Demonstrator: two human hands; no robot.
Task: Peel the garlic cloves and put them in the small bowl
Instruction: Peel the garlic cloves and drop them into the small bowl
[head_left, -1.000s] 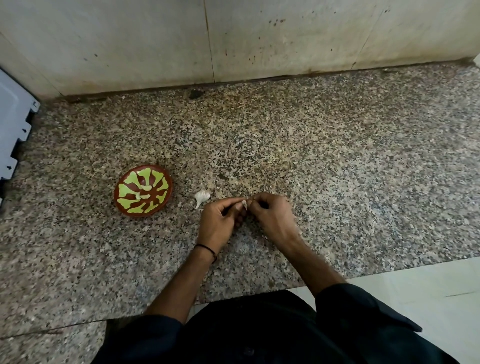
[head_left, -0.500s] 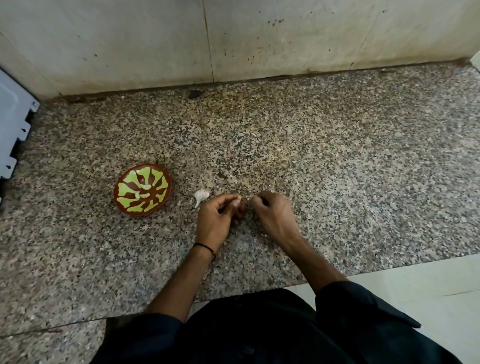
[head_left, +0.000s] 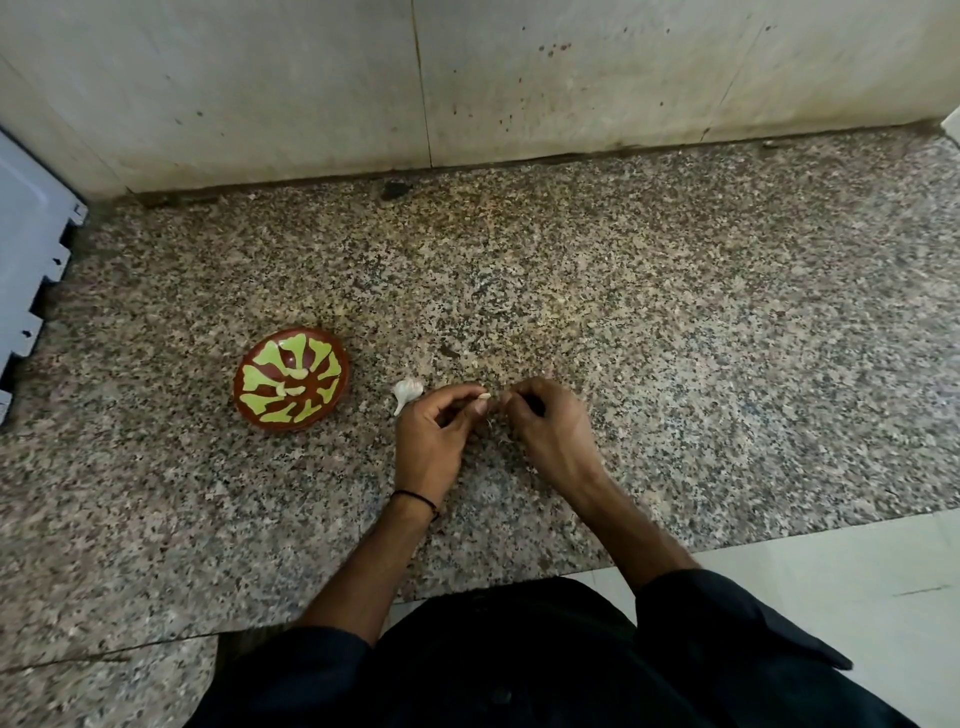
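1 bowl (head_left: 293, 378) well left of the fingers, 2 peeled cloves (head_left: 297, 373) in it. 1 garlic piece (head_left: 407, 392) on table (head_left: 675, 364), touching L hand (head_left: 431, 441). L fingers (head_left: 457, 392) narrow, pinching 1 clove (head_left: 484, 396) at tips. R hand (head_left: 550, 426) just right of clove, fingers curled tight; can't tell if holding anything.

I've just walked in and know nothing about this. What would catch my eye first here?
The small bowl, brown with a bright green pattern, stands out on the speckled granite counter, left of centre. At the centre the left hand pinches a pale garlic clove, the right hand curled close beside it. A white garlic piece lies between bowl and hands.
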